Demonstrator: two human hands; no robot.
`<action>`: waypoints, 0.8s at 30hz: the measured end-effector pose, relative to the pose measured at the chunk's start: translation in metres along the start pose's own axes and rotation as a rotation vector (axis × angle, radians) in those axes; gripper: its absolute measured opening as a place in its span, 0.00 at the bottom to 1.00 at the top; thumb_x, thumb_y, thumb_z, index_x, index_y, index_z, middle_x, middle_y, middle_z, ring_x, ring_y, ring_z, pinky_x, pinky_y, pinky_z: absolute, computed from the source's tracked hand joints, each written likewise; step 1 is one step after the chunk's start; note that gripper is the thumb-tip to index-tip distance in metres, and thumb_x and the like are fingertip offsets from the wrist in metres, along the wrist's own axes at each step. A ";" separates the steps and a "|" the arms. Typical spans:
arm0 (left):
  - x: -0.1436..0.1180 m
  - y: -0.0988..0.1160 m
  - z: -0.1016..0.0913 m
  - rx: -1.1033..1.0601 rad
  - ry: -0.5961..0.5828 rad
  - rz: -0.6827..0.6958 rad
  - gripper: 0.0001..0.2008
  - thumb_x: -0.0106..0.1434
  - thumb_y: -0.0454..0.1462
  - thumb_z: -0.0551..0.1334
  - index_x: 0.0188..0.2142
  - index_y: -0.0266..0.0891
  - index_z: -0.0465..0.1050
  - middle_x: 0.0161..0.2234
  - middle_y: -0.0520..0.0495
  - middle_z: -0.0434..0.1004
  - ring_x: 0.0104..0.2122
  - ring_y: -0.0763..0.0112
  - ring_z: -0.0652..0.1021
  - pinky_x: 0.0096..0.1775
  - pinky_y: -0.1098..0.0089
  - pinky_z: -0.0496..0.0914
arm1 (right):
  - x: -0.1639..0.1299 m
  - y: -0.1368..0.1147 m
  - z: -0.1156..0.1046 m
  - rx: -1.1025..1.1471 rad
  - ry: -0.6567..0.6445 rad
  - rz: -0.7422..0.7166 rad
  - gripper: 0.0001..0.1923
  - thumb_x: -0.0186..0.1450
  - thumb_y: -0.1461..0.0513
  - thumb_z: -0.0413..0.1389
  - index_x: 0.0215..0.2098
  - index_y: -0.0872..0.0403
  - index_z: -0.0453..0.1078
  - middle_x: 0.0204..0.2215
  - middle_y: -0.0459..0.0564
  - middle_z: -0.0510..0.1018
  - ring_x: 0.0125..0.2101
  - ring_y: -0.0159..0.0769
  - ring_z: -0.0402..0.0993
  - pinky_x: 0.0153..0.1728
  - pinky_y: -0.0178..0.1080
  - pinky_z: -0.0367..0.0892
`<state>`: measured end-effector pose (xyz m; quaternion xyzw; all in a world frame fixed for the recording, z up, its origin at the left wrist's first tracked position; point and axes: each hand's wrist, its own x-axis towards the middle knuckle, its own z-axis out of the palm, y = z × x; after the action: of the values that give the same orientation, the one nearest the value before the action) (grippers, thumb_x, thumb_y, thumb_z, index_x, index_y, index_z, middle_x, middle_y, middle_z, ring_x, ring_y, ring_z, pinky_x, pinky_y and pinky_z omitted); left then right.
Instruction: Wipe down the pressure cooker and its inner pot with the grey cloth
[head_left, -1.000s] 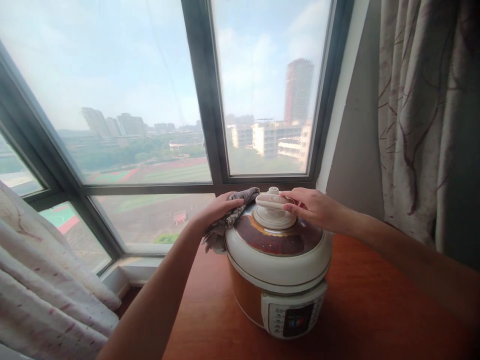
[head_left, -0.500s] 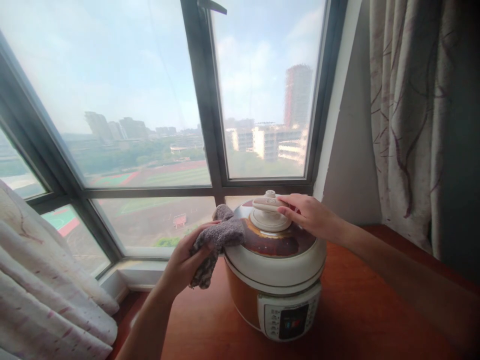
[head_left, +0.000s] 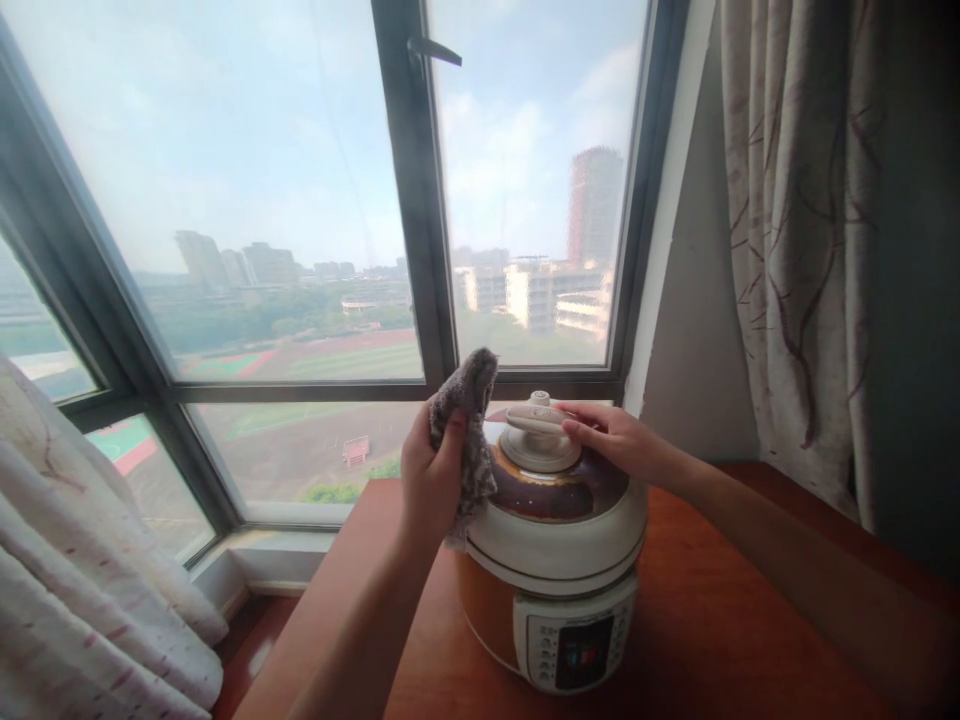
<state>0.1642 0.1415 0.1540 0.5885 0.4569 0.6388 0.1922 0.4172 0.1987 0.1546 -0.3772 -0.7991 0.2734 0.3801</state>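
An electric pressure cooker [head_left: 555, 545] with a white rim, a brown body and a control panel in front stands on the reddish wooden table. Its brown lid carries a cream handle [head_left: 538, 420] with a small knob on top. My right hand [head_left: 626, 440] grips the right end of that handle, thumb in front and fingers behind. In my left hand [head_left: 431, 475] is a fuzzy grey cloth [head_left: 471, 425], pinched under the thumb and held upright at the cooker's left edge. The cloth's lower part hangs against the lid's side; whether it presses there I cannot tell.
Behind the table, a large window [head_left: 439, 390] with dark frames looks out on a sports field and buildings. A patterned curtain [head_left: 82, 570] hangs at the left, another curtain [head_left: 799, 250] at the right. The wooden table [head_left: 720, 600] extends right of the cooker.
My left hand has moved right and turned upward, so the cloth now stands upright instead of lying across the lid's left edge. My right hand stays on the handle.
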 end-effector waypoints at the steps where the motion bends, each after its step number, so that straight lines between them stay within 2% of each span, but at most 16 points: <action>1: 0.003 0.004 0.003 0.089 -0.072 0.055 0.21 0.68 0.48 0.59 0.56 0.42 0.74 0.51 0.43 0.81 0.52 0.50 0.78 0.54 0.56 0.70 | 0.000 0.002 0.000 0.052 -0.012 -0.009 0.31 0.68 0.44 0.55 0.61 0.53 0.72 0.57 0.56 0.79 0.55 0.51 0.75 0.57 0.50 0.69; 5: 0.004 0.014 0.007 0.367 -0.371 0.210 0.24 0.62 0.43 0.65 0.59 0.48 0.75 0.61 0.42 0.75 0.58 0.44 0.75 0.59 0.50 0.68 | 0.000 0.004 0.003 0.174 -0.032 -0.047 0.30 0.67 0.42 0.55 0.59 0.50 0.74 0.55 0.53 0.80 0.57 0.52 0.74 0.61 0.53 0.64; 9: -0.003 0.018 -0.005 0.568 -0.523 0.296 0.27 0.62 0.40 0.64 0.62 0.48 0.72 0.67 0.40 0.66 0.61 0.42 0.72 0.60 0.48 0.68 | -0.001 0.007 0.007 0.169 0.029 -0.028 0.31 0.66 0.41 0.56 0.58 0.50 0.75 0.57 0.54 0.79 0.59 0.52 0.72 0.63 0.53 0.63; 12: -0.011 0.024 -0.016 0.663 -0.591 0.397 0.25 0.62 0.33 0.60 0.59 0.47 0.75 0.66 0.41 0.67 0.59 0.48 0.75 0.57 0.52 0.71 | -0.002 0.011 0.009 0.166 0.059 0.010 0.31 0.66 0.42 0.57 0.58 0.51 0.75 0.57 0.54 0.79 0.58 0.52 0.73 0.62 0.52 0.64; 16: -0.018 0.038 -0.022 0.697 -0.670 0.538 0.25 0.59 0.29 0.59 0.55 0.47 0.76 0.59 0.45 0.76 0.56 0.54 0.77 0.56 0.56 0.72 | -0.003 0.014 0.010 0.178 0.087 0.042 0.29 0.66 0.44 0.58 0.58 0.52 0.75 0.56 0.53 0.80 0.56 0.52 0.74 0.60 0.51 0.66; 20: -0.020 0.052 -0.017 0.751 -0.692 0.495 0.22 0.61 0.35 0.63 0.55 0.46 0.75 0.57 0.46 0.78 0.53 0.54 0.79 0.53 0.56 0.74 | -0.003 0.014 0.009 0.188 0.085 0.042 0.27 0.67 0.47 0.59 0.57 0.51 0.76 0.53 0.52 0.81 0.56 0.53 0.74 0.59 0.51 0.66; 24: -0.023 0.063 -0.009 0.871 -0.649 0.414 0.22 0.66 0.46 0.63 0.58 0.45 0.73 0.57 0.44 0.78 0.52 0.50 0.79 0.50 0.54 0.74 | -0.003 0.012 0.010 0.197 0.096 0.049 0.26 0.66 0.47 0.59 0.56 0.51 0.76 0.52 0.52 0.82 0.54 0.52 0.75 0.58 0.51 0.66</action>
<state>0.1802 0.0879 0.1929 0.8560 0.4707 0.2033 -0.0662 0.4157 0.2016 0.1390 -0.3702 -0.7396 0.3415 0.4464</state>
